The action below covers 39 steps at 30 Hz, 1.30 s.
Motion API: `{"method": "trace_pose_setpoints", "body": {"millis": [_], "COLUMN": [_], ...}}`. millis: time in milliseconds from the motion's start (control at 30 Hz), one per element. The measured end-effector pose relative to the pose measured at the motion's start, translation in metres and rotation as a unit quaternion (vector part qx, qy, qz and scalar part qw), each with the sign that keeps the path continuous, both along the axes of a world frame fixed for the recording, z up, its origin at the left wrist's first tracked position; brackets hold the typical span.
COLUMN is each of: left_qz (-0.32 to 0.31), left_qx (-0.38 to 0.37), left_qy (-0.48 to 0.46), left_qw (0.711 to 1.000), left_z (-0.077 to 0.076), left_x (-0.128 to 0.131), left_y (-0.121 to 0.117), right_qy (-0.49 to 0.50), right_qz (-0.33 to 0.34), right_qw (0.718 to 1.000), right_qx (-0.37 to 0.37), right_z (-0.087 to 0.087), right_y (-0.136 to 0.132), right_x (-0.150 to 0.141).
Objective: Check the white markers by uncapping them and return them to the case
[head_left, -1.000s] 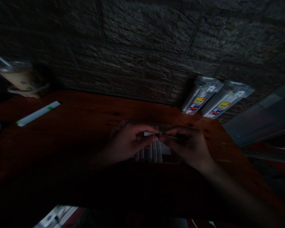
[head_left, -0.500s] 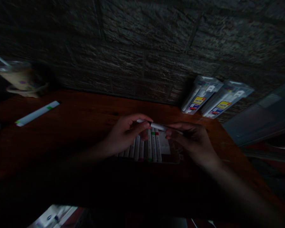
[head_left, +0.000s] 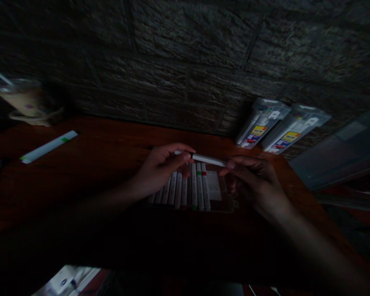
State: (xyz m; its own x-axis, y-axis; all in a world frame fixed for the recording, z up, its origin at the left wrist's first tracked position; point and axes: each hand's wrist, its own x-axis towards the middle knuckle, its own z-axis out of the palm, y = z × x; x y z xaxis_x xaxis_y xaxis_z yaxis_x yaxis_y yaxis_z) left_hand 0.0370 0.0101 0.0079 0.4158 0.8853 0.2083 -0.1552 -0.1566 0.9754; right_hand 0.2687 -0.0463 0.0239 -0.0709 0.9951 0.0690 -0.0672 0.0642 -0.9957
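Observation:
A white marker (head_left: 209, 159) with a dark band is held between my two hands, just above an open clear case (head_left: 223, 207). My left hand (head_left: 160, 168) pinches its left end, near the dark band. At the other end, the fingers of my right hand (head_left: 255, 176) close round the barrel. Below lies a row of several white markers (head_left: 200, 191), side by side in the case; two show a green and a red band. A white paper piece (head_left: 213, 185) is in the case right of them. My left hand hides part of the row.
Two clear marker cases (head_left: 254, 129) with yellow labels stand against the stone wall (head_left: 172, 74). To the left lie a white-and-green strip (head_left: 49, 147) and a drink cup with a straw (head_left: 26, 100). The wooden table's (head_left: 117, 139) right edge runs down past my right arm.
My hands have moved apart, my left one going left and slightly up, so more of the white marker shows between them. More of the marker row below is uncovered.

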Motion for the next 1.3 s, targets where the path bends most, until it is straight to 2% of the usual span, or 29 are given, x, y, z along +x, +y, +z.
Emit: {"method": "trace_pose_setpoints", "body": {"millis": [300, 567, 767, 1300], "left_qz": [-0.028, -0.040, -0.073, -0.165], "left_qx": [-0.054, -0.098, -0.101, -0.097], "left_qy": [-0.073, -0.109, -0.140, -0.180], "left_qw": [0.995, 0.988, 0.982, 0.965], "left_z": [-0.007, -0.007, -0.004, 0.001], "left_x": [-0.001, -0.002, -0.003, -0.005], "left_y": [0.007, 0.007, 0.004, 0.000], "right_qy": [0.035, 0.064, 0.084, 0.172], "right_qz": [0.041, 0.018, -0.017, -0.061], "right_qw": [0.998, 0.998, 0.996, 0.979], "right_qx": [0.013, 0.020, 0.005, -0.089], "right_z": [-0.002, -0.006, -0.004, -0.006], "right_y": [0.003, 0.009, 0.012, 0.018], "right_x": [0.002, 0.004, 0.005, 0.008]}}
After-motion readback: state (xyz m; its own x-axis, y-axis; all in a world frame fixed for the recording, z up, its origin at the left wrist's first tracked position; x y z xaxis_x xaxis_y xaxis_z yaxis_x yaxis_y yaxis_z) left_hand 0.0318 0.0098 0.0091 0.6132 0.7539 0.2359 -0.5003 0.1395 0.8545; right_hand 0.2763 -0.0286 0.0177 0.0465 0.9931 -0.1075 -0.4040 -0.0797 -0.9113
